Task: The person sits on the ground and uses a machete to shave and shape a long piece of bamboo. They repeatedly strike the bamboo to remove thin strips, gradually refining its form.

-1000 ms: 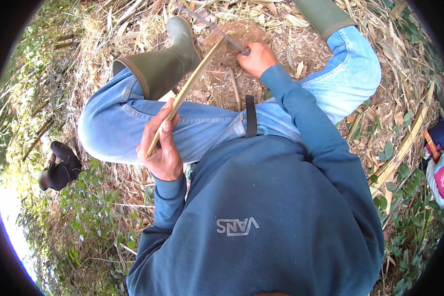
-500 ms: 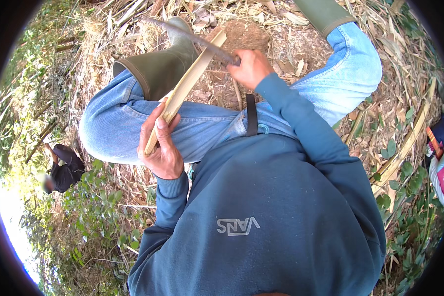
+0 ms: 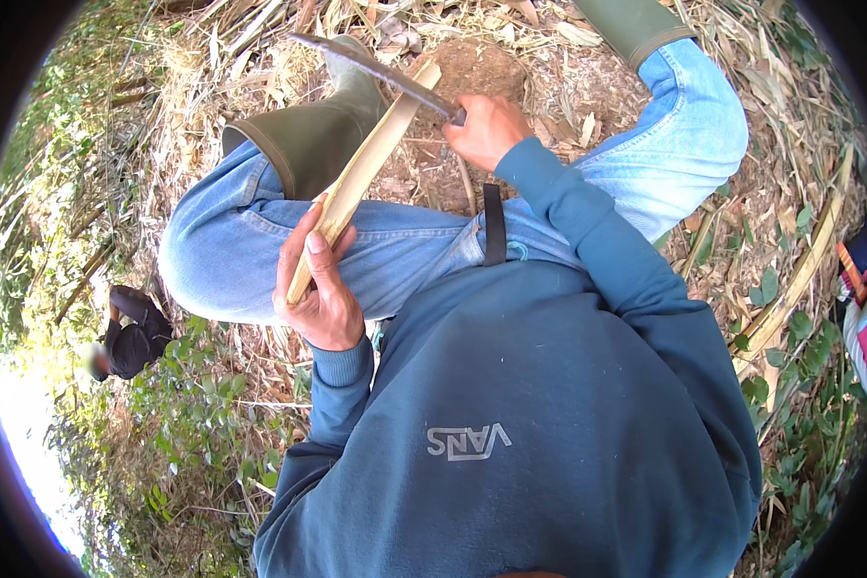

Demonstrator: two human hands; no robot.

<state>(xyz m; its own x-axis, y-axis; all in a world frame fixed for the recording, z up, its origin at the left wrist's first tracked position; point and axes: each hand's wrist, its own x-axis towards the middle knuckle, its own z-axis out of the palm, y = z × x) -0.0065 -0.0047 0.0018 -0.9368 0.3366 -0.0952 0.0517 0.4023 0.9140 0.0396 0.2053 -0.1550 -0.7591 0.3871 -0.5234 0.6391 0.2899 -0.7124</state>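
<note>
My left hand (image 3: pixel 324 289) is closed round the lower end of a pale, split bamboo strip (image 3: pixel 364 171), thumb along its face. The strip slants up and away to the right over my bent left leg. In my right hand (image 3: pixel 491 132) is the handle end of a long, dark-bladed knife (image 3: pixel 380 73). Its blade points to the far left and crosses the strip near the upper end; whether the edge touches the strip I cannot tell. Most of the handle is hidden inside my fist.
My legs in blue jeans and green rubber boots (image 3: pixel 303 135) frame the work. A brown earthy lump (image 3: pixel 477 75) lies beyond the knife. Dry leaves and stalks litter the ground. Another person (image 3: pixel 135 332) crouches at far left. A long pale stalk (image 3: pixel 804 265) and colourful bags (image 3: pixel 862 337) lie right.
The knife blade has shifted slightly along the strip's upper end. Both hands keep their holds, and the strip stays at nearly the same slant.
</note>
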